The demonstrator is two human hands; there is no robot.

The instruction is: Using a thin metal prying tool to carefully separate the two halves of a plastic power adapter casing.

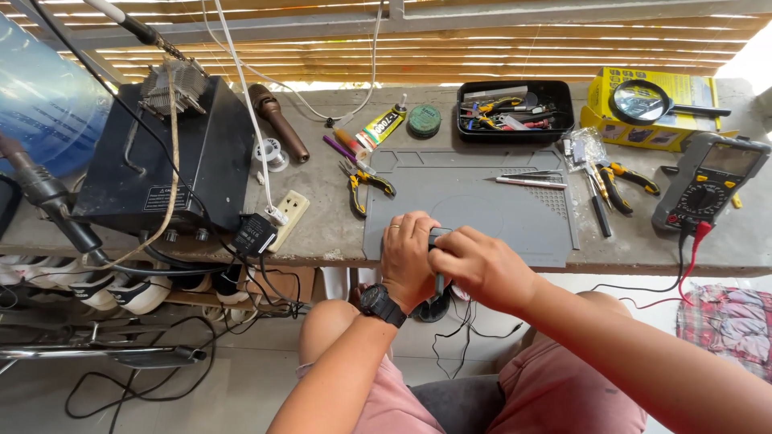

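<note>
Black phone (438, 235) is being pinched edge-on by left hand (408, 259) and right hand (481, 265), pressing together over grey silicone mat (482, 205).

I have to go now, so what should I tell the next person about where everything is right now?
Left hand: closed around a small dark device at the near edge of the grey work mat.
Right hand: gripping the same device from the other side.
Nearby: tweezers on the mat, yellow-handled pliers to its left, tool tray behind, multimeter at the right.
Done: device is in both hands; it is mostly hidden, so whether it is opened cannot be told.
Left: tweezers and pliers lie untouched.
</note>
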